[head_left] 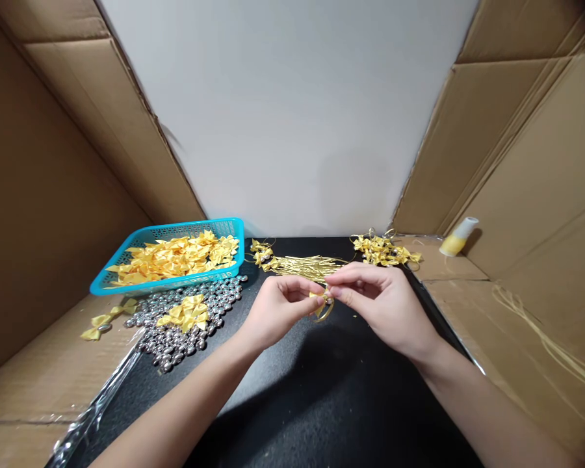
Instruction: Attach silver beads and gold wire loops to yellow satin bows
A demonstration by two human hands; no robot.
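Between my two hands, above the black tabletop, is a small yellow ribbon bow [316, 303] with a thin gold tie curling below it. My left hand [277, 311] pinches the bow from the left with thumb and forefinger. From the right, my right hand [385, 304] closes thumb and fingertips on the bow's middle and the gold tie. A small pale shiny spot shows at that middle, partly covered by the fingers. Just beyond my hands lies a bundle of thin gold ties [307, 266].
On the left, a blue basket [143, 286] holds many yellow bows. Silver beads [175, 348] spread before it, with several bows [185, 313] on top. Bows with gold ties [380, 249] are heaped back right. A yellow-white spool [458, 237] stands right. Cardboard walls [531, 195] flank the table.
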